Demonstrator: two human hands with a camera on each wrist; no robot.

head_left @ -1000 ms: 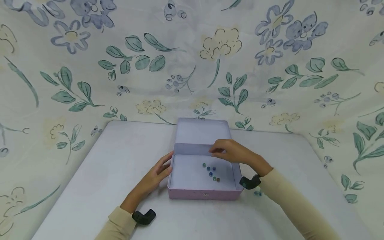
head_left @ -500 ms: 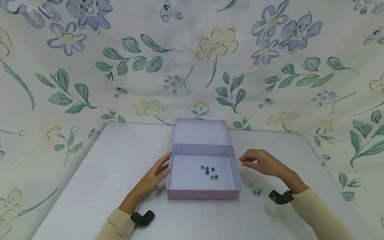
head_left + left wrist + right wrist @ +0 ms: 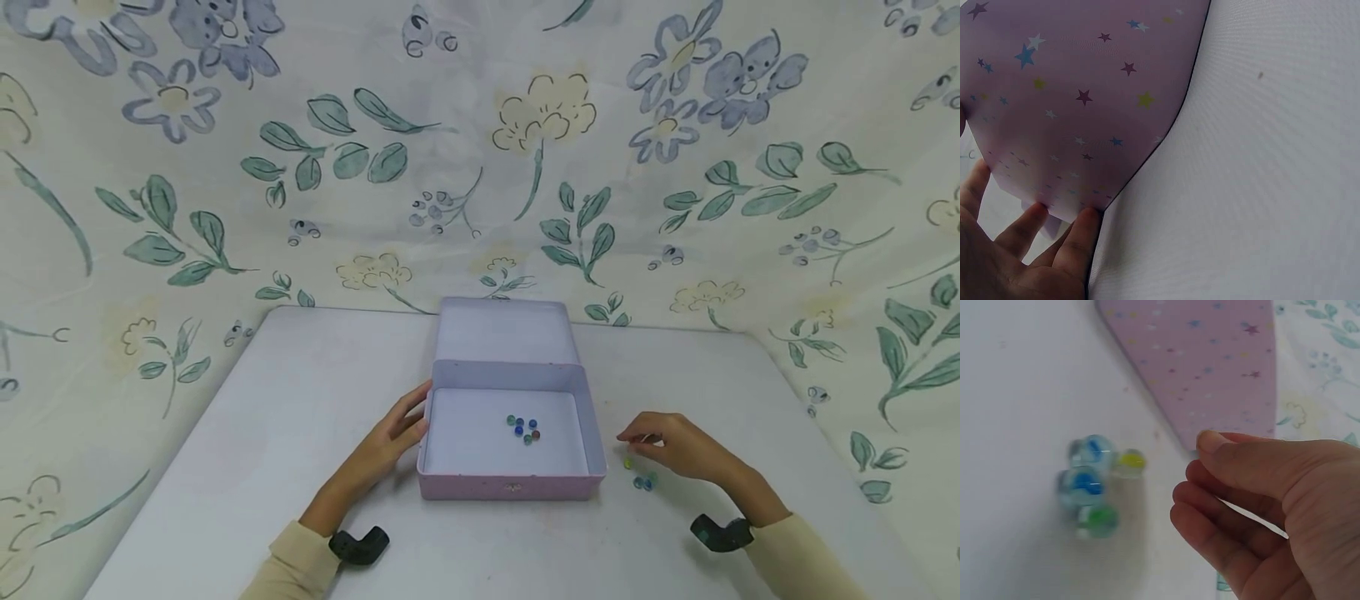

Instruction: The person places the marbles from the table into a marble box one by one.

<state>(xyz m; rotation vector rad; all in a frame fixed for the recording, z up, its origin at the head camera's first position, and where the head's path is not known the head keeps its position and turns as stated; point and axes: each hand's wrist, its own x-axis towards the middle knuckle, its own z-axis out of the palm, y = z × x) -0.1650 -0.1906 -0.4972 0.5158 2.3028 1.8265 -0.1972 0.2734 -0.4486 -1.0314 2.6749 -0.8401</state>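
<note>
Box (image 3: 480,487), pink, star-patterned, pale inside — standing on the white table with its lid (image 3: 506,332) thrown back at the far side; small clasp (image 3: 512,486) on the front wall. Inside, right of centre: one cluster of six glass marbles (image 3: 518,431), blue, green and reddish brown. Outside, to the right: a group of loose marbles (image 3: 647,484), two blue and one green, with a yellow marble (image 3: 627,463) near them. Left hand (image 3: 386,433): fingers spread, tips touching the box's left side. Right hand (image 3: 671,446): fingers loosely bent, thumb near the forefinger, by the yellow marble — well apart from the left. Beige sleeves (image 3: 300,558); floral cloth (image 3: 465,75) behind.
</note>
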